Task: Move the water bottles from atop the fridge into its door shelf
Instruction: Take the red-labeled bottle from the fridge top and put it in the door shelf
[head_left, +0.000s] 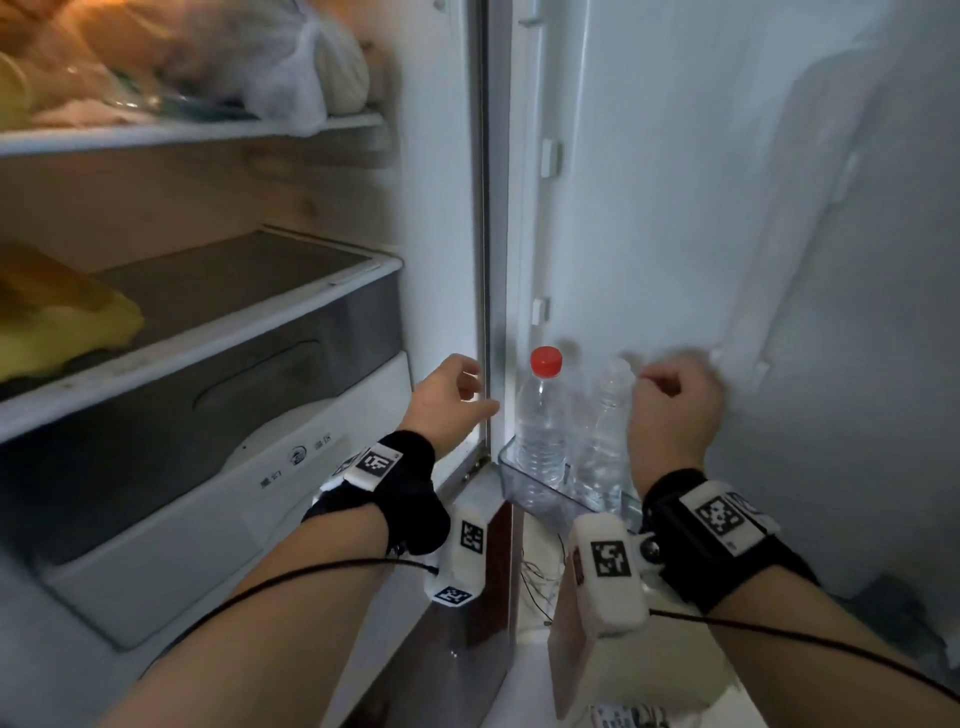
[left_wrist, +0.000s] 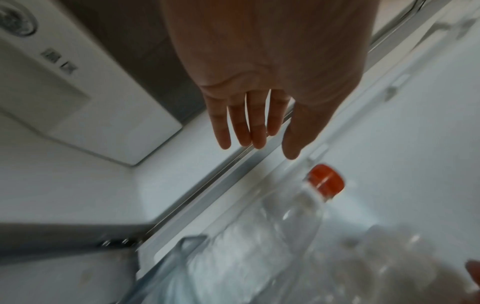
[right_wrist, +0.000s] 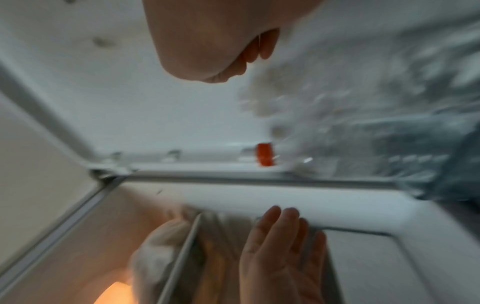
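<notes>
Two water bottles (head_left: 540, 415) upright in the door shelf (head_left: 511, 470), lower centre of frame. Left hand (head_left: 447, 402) just left, fingers relaxed, empty. Right hand (head_left: 675, 410) loosely curled beside the uncapped bottle (head_left: 605, 441); grip unclear.

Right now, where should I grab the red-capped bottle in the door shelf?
Grip the red-capped bottle around its bare upper body, below the cap, coming from the front. It stands upright; the door shelf wall covers its base and a second bottle crowds its right.
</notes>
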